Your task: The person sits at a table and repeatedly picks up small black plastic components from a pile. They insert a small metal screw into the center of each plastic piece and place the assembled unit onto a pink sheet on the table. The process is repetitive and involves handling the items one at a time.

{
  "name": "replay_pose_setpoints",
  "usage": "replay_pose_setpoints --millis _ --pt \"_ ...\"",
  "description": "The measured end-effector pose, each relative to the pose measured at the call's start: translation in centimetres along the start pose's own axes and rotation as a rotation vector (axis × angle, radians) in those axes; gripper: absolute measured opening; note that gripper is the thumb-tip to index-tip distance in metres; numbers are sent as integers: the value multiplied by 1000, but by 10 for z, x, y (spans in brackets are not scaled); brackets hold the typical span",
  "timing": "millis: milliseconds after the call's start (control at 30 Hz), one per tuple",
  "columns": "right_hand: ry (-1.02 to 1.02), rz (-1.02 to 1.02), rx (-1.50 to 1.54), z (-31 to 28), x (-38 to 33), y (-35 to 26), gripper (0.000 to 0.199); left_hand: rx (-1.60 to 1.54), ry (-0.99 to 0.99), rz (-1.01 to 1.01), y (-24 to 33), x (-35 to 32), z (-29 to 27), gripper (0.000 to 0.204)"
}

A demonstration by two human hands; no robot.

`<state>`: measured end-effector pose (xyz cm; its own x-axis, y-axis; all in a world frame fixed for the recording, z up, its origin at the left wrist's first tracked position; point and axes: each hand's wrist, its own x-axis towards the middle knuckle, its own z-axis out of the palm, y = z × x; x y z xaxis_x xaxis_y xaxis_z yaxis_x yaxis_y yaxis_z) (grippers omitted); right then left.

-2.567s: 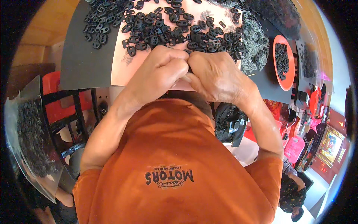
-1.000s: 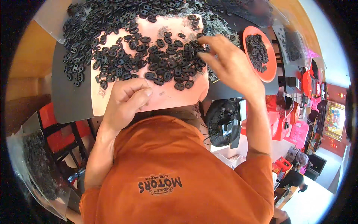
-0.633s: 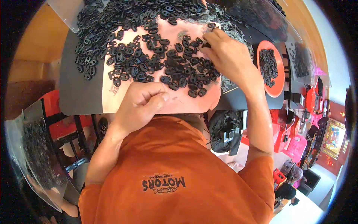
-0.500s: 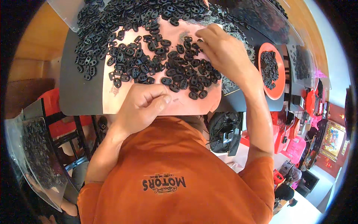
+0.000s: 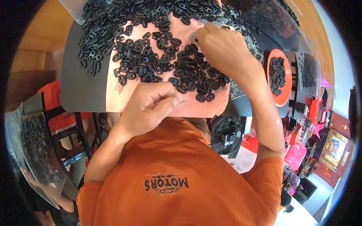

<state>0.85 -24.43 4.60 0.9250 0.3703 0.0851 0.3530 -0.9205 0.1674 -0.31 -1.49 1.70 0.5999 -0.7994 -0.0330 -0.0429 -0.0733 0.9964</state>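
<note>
My left hand, frame centre: fingers curled, hold unclear; careless sweep could scatter black oval two-holed plastic pieces, upper centre on flat pink sheet. My right hand, upper centre: fingers bent, tips hidden, hold unclear; crowding might cause wrong pick.

Containers: clear plastic container, left, dark bits inside; orange-red round plastic dish, right, small black parts inside.

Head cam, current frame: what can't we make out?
In the head view:
- Right hand: grip hidden by the back of the hand; can't tell if it holds anything.
- Left hand: palm hidden by its curled fingers; contents unclear.
- Black pile: far end cut off by the top edge.
- Pale pieces: too small to tell shape; partly behind the right hand.
</note>
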Motion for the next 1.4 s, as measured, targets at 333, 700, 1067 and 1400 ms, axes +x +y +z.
replay_pose_setpoints --millis 333,700,1067,1400 --pt "77 95 54 10 -5 -1 12 -90 134 104 5 10 14 17" --pt "370 41 409 -22 -49 -67 21 -179 401 8 19 22 31 20" --pt "457 -65 604 -19 -61 -70 31 -536 223 -197 15 4 20 19" --pt "550 -1 919 -15 -59 -68 21 -811 -91 -279 -1 5 22 30"
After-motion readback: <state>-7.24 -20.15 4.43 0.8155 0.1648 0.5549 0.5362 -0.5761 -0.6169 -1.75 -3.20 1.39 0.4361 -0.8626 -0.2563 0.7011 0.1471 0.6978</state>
